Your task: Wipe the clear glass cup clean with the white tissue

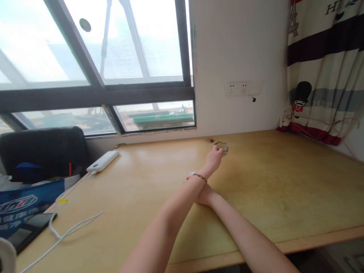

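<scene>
At 12 o'clock on the table [284, 182], the left hand [214, 158] has its grip closed on a small glass [222, 147] (transparent), while the right hand [203, 196] lies mostly hidden under the left forearm, its grip impossible to tell.

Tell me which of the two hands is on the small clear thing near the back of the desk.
The left hand, with the beaded bracelet at its wrist, touches the small clear object. The right hand lies mostly hidden beneath the left forearm, away from it.

Smooth matt wooden desk [273, 182]
</scene>
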Demonstrator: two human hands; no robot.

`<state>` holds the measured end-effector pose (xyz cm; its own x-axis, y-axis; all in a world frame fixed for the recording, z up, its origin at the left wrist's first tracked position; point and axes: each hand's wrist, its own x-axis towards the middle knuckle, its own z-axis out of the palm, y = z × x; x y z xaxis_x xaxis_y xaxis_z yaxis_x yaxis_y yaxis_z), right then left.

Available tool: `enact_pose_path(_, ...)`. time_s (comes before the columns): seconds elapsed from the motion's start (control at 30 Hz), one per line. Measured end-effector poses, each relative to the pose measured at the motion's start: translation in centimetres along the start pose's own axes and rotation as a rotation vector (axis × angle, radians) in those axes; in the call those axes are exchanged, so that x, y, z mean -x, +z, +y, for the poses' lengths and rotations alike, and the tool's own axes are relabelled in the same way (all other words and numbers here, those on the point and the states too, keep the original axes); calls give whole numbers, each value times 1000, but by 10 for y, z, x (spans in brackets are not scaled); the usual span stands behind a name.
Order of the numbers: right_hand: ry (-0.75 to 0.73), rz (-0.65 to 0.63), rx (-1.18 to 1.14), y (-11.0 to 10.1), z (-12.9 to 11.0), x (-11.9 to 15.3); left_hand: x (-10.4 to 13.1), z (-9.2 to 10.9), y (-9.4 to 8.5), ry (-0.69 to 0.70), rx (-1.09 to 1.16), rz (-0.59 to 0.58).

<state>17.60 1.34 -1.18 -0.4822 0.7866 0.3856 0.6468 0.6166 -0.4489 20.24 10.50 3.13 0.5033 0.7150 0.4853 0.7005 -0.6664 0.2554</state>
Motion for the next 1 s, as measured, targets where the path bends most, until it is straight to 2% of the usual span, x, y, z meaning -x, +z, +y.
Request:
enact_pose_path(0.13,-2,-17,19,-13,-7,3,45,-66,-51,-75,36,78)
enact_pose_path(0.27,-4,-28,0,-19,-10,3,103,-145,-96,-200,-25,74)
enact_pose_path(0.4,14,-12,-52,-20,-11,4,149,-210,-129,-329,-120,124)
enact_pose_path(0.5,15,6,-74,-19,-10,4,172,-247,-146,-361,-162,151)
enact_pose_path(0.6,2,0,-73,-18,-10,3,186,-273,-155,-406,-155,208)
enact_pose_path(0.7,-8,-12,-61,-17,-9,3,192,-289,-156,-448,-126,274)
enact_pose_path(0.83,-3,-11,-38,-16,-9,5,195,-297,-153,-474,-83,292)
enact_pose_path(1.0,24,-23,-43,-15,-6,7,198,-298,-152,-496,-98,302)
